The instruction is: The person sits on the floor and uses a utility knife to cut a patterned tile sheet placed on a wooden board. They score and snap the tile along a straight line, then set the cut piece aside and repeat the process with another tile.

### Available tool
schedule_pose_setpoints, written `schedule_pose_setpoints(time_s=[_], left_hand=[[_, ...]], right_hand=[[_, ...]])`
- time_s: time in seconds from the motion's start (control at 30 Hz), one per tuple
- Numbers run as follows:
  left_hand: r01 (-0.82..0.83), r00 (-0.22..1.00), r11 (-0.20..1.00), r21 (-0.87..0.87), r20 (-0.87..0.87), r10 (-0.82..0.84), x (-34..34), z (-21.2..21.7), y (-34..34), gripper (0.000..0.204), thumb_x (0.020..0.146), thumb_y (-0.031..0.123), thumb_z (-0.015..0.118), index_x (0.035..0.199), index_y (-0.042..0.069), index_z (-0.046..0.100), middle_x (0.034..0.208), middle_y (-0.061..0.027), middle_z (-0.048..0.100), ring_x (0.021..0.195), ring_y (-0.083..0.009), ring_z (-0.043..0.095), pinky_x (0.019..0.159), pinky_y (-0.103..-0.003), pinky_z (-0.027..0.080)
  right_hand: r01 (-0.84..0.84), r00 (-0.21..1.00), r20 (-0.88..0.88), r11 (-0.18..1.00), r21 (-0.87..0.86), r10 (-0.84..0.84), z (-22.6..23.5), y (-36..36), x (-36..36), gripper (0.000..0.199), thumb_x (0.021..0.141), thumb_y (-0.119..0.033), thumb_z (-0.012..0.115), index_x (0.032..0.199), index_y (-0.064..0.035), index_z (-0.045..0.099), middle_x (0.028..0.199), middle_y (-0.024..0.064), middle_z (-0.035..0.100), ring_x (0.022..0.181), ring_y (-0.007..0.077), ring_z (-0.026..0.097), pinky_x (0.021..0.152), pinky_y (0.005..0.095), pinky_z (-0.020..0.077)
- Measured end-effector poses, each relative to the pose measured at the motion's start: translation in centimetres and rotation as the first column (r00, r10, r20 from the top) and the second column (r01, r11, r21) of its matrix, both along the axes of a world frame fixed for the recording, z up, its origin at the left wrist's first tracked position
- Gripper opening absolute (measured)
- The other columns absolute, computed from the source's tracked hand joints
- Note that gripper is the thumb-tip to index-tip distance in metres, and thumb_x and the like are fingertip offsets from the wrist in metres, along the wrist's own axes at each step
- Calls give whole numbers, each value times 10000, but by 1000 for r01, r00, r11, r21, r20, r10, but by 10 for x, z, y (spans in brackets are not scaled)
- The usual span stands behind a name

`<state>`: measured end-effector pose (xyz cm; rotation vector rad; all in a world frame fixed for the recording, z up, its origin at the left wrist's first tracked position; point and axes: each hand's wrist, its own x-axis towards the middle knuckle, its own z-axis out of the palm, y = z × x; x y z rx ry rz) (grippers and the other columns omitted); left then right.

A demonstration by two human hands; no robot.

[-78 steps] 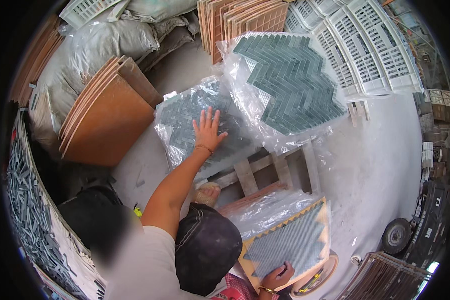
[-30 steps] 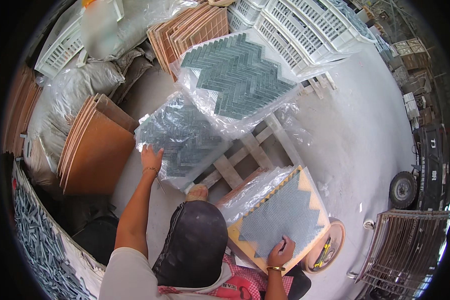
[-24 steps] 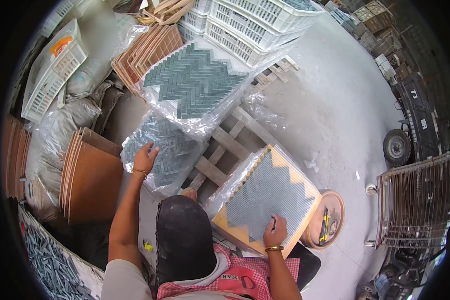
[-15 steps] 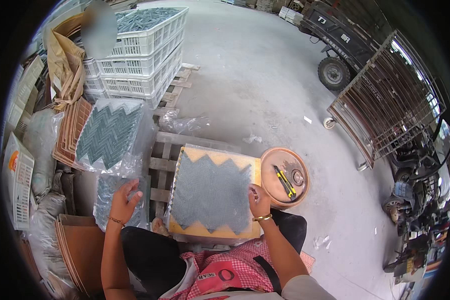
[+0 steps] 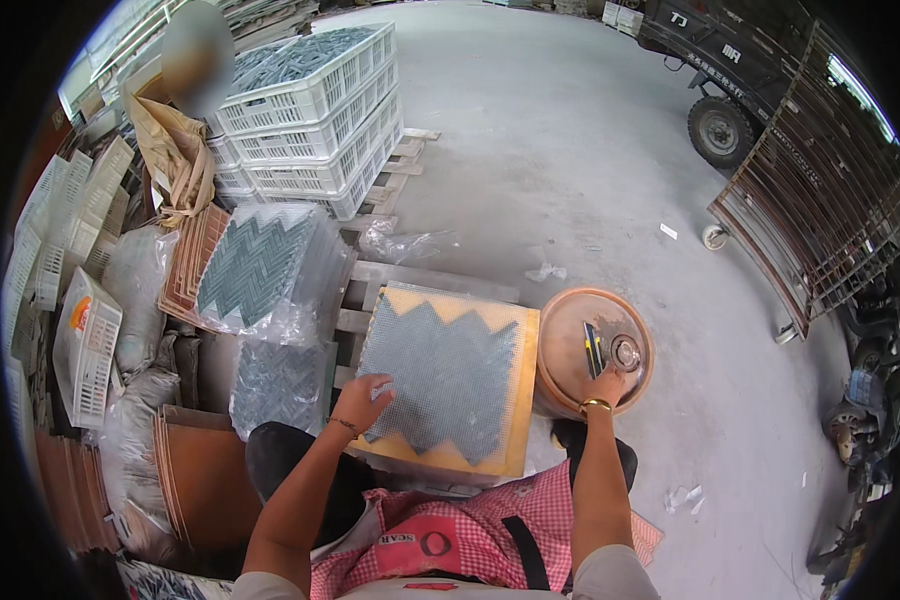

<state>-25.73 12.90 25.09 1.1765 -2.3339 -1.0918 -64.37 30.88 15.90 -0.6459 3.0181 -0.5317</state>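
Note:
A mesh-backed sheet of grey-green herringbone tile (image 5: 440,380) with zigzag ends lies on a yellow board (image 5: 515,400) in front of me. My left hand (image 5: 367,402) is at the sheet's left edge, fingers apart and holding nothing; whether it touches the mesh I cannot tell. To the right stands a round, orange-brown lidded container (image 5: 560,325). On its top my right hand (image 5: 607,382) has its fingers closed round the lower end of a yellow-and-black utility knife (image 5: 594,348). Part of the knife's handle is hidden by the fingers.
Plastic-wrapped herringbone tile sheets (image 5: 255,262) are stacked at left, with another wrapped stack (image 5: 282,388) nearer me. White crates (image 5: 315,120) of tile pieces stand on a pallet behind. Brown boards (image 5: 205,470) lean near my left knee. A wheeled metal rack (image 5: 820,170) stands far right.
My right hand has moved right from the sheet's edge onto the utility knife, which has turned slightly. My left hand has come from the wrapped stack to the sheet's left edge.

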Motion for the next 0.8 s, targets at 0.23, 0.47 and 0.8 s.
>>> schedule_pose_setpoints(time_s=[0.23,0.47,0.8], left_hand=[[-457,889,878,-142,-44,456,46,-38,-42,349,756,108,626,1082,0,562,1021,-176,601,901,-283,598,775,-343,475],[-667,745,733,130,120,657,75,-73,34,395,738,150,629,1098,6,556,1039,-174,597,871,-286,606,761,-353,471],[-644,753,759,98,-94,651,73,-75,50,134,674,149,638,738,34,610,726,-140,582,702,-287,580,642,-371,458]], right_hand=[[-19,829,412,755,-655,378,35,-15,35,460,690,-90,616,1092,61,448,643,105,564,453,211,539,445,292,453],[-283,361,467,572,-770,807,100,-47,155,481,834,-79,540,1278,23,385,671,58,558,527,103,539,482,235,452],[-745,132,560,454,-488,818,107,-81,282,484,824,-136,540,1295,-116,425,763,120,617,546,135,581,559,271,490]])
